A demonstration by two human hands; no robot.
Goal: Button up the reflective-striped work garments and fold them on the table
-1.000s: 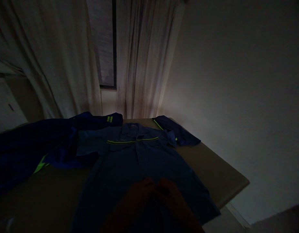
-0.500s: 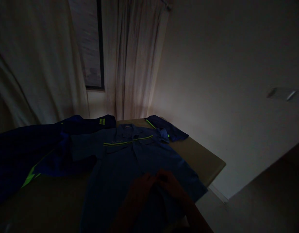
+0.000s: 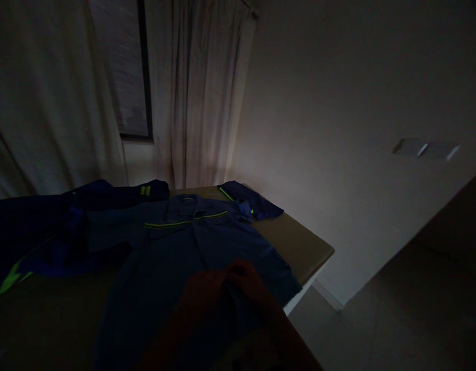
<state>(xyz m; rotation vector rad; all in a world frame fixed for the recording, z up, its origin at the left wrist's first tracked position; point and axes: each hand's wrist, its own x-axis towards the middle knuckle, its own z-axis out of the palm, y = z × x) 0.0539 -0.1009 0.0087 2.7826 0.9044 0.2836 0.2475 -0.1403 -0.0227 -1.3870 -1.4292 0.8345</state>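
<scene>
A dark blue short-sleeved work shirt (image 3: 164, 263) lies spread on the table, its collar at the far end and a yellow-green stripe across the chest. My left hand (image 3: 205, 288) and my right hand (image 3: 248, 278) meet over the lower front of the shirt, at the front opening. Both hands have their fingers pinched together on the shirt's front edge, and some cloth is lifted below them. The light is dim, so the fingertips and any button between them cannot be made out.
Darker blue garments with bright green trim lie left (image 3: 37, 221) and far right (image 3: 253, 200) of the shirt. The tan table (image 3: 303, 245) ends at a corner near the white wall (image 3: 319, 129). Curtains (image 3: 203, 93) hang behind, and switches (image 3: 423, 148) sit on the wall.
The view has turned slightly right, so everything sits further left. My hands stay together on the shirt front, and the cloth below them looks somewhat more raised.
</scene>
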